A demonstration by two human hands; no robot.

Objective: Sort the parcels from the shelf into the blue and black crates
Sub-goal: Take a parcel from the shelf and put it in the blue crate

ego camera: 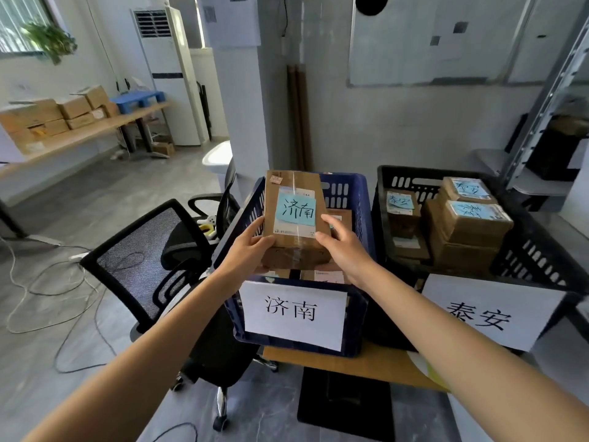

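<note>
Left hand (251,247) and right hand (344,250) are pinching one parcel (294,212) in their grip above the part-filled blue crate (350,193), while the black crate (541,260) is holding several.

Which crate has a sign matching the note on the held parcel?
The blue crate: its sign reads 济南, like the note on the parcel; the black crate shows 泰安.

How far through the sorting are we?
Done: several taped cardboard parcels lie in the black plastic crate, others in the blue plastic crate. In hand: left hand and right hand hold a brown cardboard parcel with a blue note over the blue crate. Left: setting it down; the metal shelf is mostly out of view.
</note>
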